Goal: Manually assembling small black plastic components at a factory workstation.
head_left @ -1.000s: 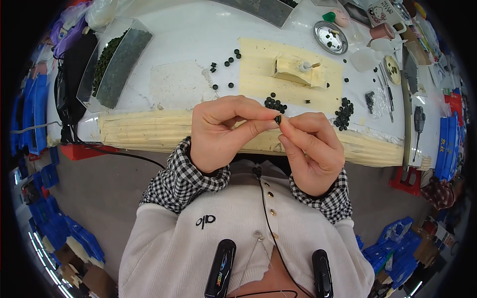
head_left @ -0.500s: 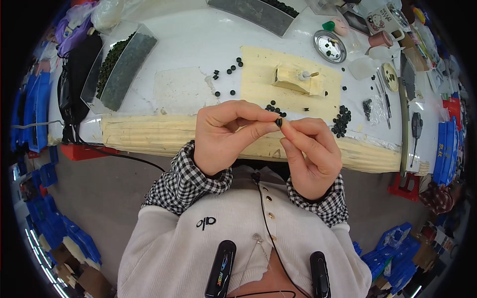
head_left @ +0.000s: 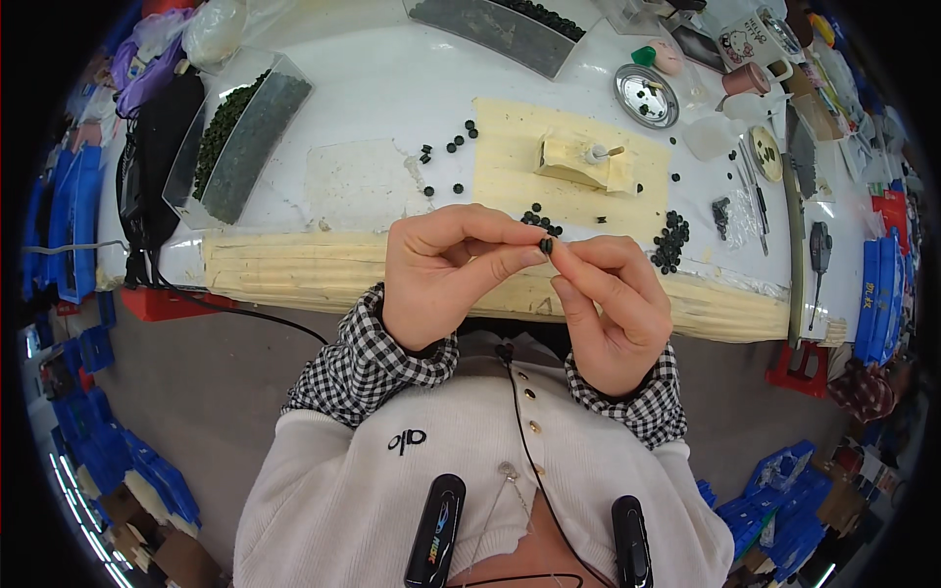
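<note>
Near the table's (head_left: 294,279) front edge, left hand (head_left: 446,279) and right hand (head_left: 613,309) pinched together on one small black bead (head_left: 546,246) between fingertips.

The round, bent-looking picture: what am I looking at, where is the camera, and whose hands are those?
The camera sits on a person's head and looks down through a very wide lens, so straight edges curve. There is no machine here: the two bare hands belong to the wearer, whose checked cuffs and white top fill the lower part. The left hand and the right hand meet at the fingertips and pinch one small black piece between them. Beyond them is a white worktable. On it lie more small black pieces, a yellowish mat with a small block on it, a long clear tray of dark parts, and a round metal dish.
</note>
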A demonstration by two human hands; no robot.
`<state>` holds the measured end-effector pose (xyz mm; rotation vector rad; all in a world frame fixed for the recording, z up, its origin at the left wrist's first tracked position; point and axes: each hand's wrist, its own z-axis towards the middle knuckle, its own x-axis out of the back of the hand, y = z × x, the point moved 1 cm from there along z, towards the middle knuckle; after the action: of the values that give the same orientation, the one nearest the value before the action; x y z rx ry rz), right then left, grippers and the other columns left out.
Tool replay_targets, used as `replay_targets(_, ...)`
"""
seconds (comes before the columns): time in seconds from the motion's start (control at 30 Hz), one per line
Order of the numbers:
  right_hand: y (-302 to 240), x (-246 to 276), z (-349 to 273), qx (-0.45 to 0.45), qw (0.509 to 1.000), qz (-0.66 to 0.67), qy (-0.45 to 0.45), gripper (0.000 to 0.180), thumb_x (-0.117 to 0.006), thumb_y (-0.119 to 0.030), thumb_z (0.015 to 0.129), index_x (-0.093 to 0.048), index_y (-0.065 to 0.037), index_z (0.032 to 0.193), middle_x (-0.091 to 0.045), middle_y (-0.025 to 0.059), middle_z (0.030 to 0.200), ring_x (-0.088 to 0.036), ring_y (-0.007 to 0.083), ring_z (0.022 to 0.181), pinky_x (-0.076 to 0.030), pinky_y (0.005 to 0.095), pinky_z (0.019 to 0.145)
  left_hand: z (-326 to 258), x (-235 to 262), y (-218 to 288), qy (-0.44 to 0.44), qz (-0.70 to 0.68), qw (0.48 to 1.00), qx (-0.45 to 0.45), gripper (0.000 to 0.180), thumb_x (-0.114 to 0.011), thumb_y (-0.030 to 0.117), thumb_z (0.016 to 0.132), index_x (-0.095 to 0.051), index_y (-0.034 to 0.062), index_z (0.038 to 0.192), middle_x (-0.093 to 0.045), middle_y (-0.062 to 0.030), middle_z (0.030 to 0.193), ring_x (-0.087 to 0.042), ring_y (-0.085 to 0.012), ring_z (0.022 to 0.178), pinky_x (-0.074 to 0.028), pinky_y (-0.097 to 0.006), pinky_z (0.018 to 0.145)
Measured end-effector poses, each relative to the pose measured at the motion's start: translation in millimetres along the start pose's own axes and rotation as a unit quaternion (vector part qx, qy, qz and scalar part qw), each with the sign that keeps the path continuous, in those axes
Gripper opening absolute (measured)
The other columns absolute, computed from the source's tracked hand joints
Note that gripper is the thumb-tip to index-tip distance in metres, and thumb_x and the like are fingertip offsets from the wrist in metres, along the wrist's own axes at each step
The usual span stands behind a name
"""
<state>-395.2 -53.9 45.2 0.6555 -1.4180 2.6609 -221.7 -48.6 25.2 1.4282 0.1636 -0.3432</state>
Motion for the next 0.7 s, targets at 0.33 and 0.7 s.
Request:
replay_targets(0.33, -1.6, 1.2, 1.8, 0.001, 1.000, 0.001, -0.005, 0.033, -0.067, 0.008, 0.075, -0.066, -0.002, 0.107, -0.060, 0.0098, 0.093, -0.058, 0.0196, 0.078, -0.047, 0.0256, 0.067, 0.3, -0.2, 0.5, 0.000, 0.004, 1.000, -0.011, 0.016, -0.065, -0.007, 0.080, -0.064, -0.0070, 0.096, -0.067, -0.0129, 0.093, -0.064, -0.0155, 0.087, -0.053, -0.024, 0.079)
replay_targets(0.7, 0.9, 1.6, 2.2, 0.008, 1.000, -0.003, -0.003, 0.033, -0.067, 0.007, 0.075, -0.067, -0.003, 0.106, -0.061, 0.0098, 0.093, -0.058, 0.0198, 0.079, -0.047, 0.0264, 0.068, -0.2, 1.9, 0.3, 0.000, -0.023, 1.000, 0.014, 0.015, -0.066, -0.007, 0.080, -0.063, -0.0074, 0.095, -0.067, -0.0125, 0.093, -0.064, -0.0151, 0.088, -0.052, -0.024, 0.080)
